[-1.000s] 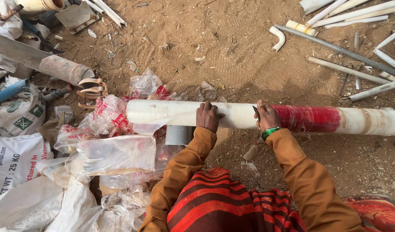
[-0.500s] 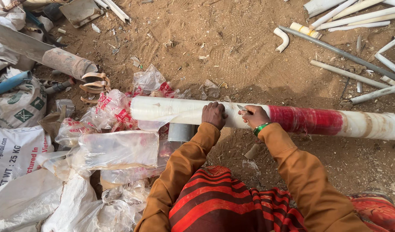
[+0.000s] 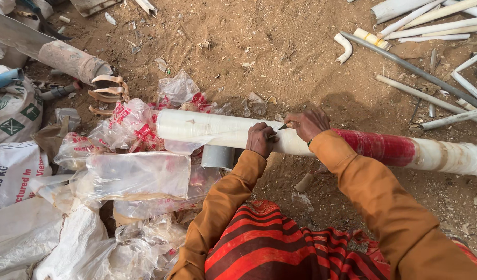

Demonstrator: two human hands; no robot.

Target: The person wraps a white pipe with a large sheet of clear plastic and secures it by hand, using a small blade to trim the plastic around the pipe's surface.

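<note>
A long white pipe (image 3: 207, 129) wrapped in clear plastic film lies across the dirt, with a red band (image 3: 378, 148) on its right part. My left hand (image 3: 260, 140) presses down on the pipe near its middle. Just to the right, my right hand (image 3: 308, 123) holds a small blade or pen-like tool (image 3: 283, 126) with its tip against the wrap, between the two hands. A short grey pipe stub (image 3: 218, 155) sits under the long pipe. Both my sleeves are orange.
Crumpled clear plastic bags with red print (image 3: 129, 171) and white sacks (image 3: 15, 171) pile up at the left. A dusty tube (image 3: 72, 59) and curved clips (image 3: 108, 88) lie upper left. Several thin white and grey pipes (image 3: 430, 46) are scattered upper right on sandy ground.
My right hand has slid left along the pipe, off the red band's edge, and now sits close to my left hand. The view has shifted slightly.
</note>
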